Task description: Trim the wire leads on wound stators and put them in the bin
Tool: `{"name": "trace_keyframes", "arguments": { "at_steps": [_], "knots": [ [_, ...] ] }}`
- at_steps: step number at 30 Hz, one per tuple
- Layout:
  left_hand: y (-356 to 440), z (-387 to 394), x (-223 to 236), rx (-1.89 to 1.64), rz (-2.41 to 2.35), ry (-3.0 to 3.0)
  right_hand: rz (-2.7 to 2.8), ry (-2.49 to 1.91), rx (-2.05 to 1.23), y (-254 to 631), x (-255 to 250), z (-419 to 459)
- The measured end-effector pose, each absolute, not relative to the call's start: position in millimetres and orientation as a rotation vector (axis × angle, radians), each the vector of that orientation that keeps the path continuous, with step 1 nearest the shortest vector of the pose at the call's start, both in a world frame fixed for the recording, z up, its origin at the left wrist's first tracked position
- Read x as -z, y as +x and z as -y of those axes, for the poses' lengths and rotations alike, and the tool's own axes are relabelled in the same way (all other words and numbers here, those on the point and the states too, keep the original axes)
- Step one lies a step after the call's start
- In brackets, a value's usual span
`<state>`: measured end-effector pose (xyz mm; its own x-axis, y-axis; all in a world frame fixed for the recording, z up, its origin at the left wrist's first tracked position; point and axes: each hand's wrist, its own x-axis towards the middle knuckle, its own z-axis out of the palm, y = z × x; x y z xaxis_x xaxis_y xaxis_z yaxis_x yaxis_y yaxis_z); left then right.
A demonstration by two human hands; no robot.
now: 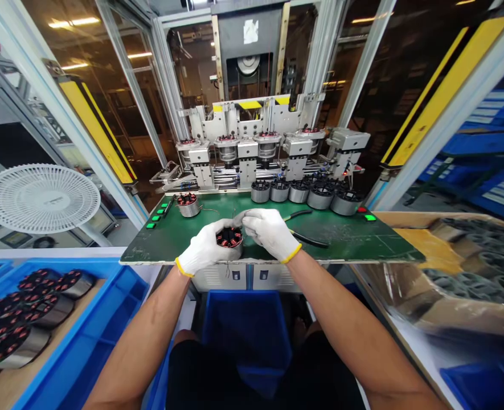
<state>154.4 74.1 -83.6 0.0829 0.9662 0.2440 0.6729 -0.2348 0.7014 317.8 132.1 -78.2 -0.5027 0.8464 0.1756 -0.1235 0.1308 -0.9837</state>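
Observation:
My left hand (204, 246), in a white glove, is closed around the left side of a motor stator (229, 244) with copper windings and a steel rim. The stator sits at the front edge of the green worktop (170, 242). At its upper right, my right hand (265, 229), also gloved, has its fingers pinched together; what they hold, if anything, is hidden. Thin wire ends hang below the stator. Just right of my right hand lie pliers (309, 237) with dark handles, their jaws hidden behind the glove. A second wound stator (188, 205) stands at the back left.
Several unwound stator cores (298, 192) line the worktop's back right. Behind stands a winding machine (247, 154) bearing several stators. Yellow-faced posts (98, 131) flank it. A blue bin (119, 296) of wound stators is at left, a fan (40, 199) above, a carton (461, 307) of parts at right.

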Motion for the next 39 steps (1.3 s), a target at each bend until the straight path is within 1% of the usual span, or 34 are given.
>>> {"name": "trace_keyframes", "arguments": {
  "at_steps": [3,5,7,9,11,13,15,17,20,22,25,27,29,32,34,36,38,39],
  "knots": [
    [152.5,-75.0,83.5,-0.945,-1.633,1.949,1.644,-0.739,-1.431,316.2,80.0,-136.8],
    [149.9,-76.6,84.1,-0.957,-1.554,1.951,1.747,-0.774,-1.295,316.8,79.4,-138.7],
    [147.3,-78.6,85.2,-0.992,-1.413,1.960,1.897,-0.830,-1.057,320.9,75.4,-135.5],
    [146.4,-79.7,86.7,-1.029,-1.327,1.961,2.011,-0.929,-0.731,328.8,70.1,-125.4],
    [147.7,-79.1,88.1,-1.050,-1.350,1.961,2.078,-1.124,-0.408,338.5,67.5,-109.6],
    [150.7,-76.9,88.7,-1.050,-1.408,1.963,2.220,-1.311,-0.217,346.9,69.9,-92.1],
    [154.0,-73.5,87.5,-1.051,-1.445,1.987,2.433,-1.305,-0.231,351.8,75.4,-77.5],
    [156.4,-68.8,84.4,-1.089,-1.439,2.060,2.539,-1.108,-0.370,353.5,79.8,-68.5],
    [156.9,-59.7,78.2,-1.107,-1.406,2.341,2.463,-0.905,-0.556,353.7,79.9,-65.0],
    [156.2,-53.9,75.0,-0.950,-1.442,2.629,2.423,-0.875,-0.601,353.0,78.7,-65.5],
    [157.2,-48.4,74.7,-0.589,-1.582,2.939,2.417,-0.892,-0.523,348.9,81.7,-63.2],
    [159.8,-47.6,77.8,-0.459,-1.675,3.012,2.435,-0.948,-0.402,345.5,84.3,-58.6],
    [163.3,-48.6,82.6,-0.427,-1.721,3.050,2.488,-1.005,-0.264,345.0,81.5,-53.7],
    [168.8,-51.5,89.3,-0.473,-1.785,3.067,2.508,-1.022,-0.074,352.5,62.9,-53.7],
    [172.3,-53.3,91.9,-0.490,-1.843,3.059,2.431,-0.900,-0.073,360.0,48.7,-61.8],
    [175.4,-54.4,93.0,-0.497,-1.899,3.048,2.374,-0.726,-0.139,365.0,42.9,-73.9],
    [177.6,-54.8,93.6,-0.509,-1.930,3.032,2.425,-0.668,-0.120,366.1,49.5,-84.1],
    [178.4,-54.7,93.7,-0.522,-1.934,3.023,2.470,-0.726,-0.058,365.5,56.5,-86.8]
  ]
}}
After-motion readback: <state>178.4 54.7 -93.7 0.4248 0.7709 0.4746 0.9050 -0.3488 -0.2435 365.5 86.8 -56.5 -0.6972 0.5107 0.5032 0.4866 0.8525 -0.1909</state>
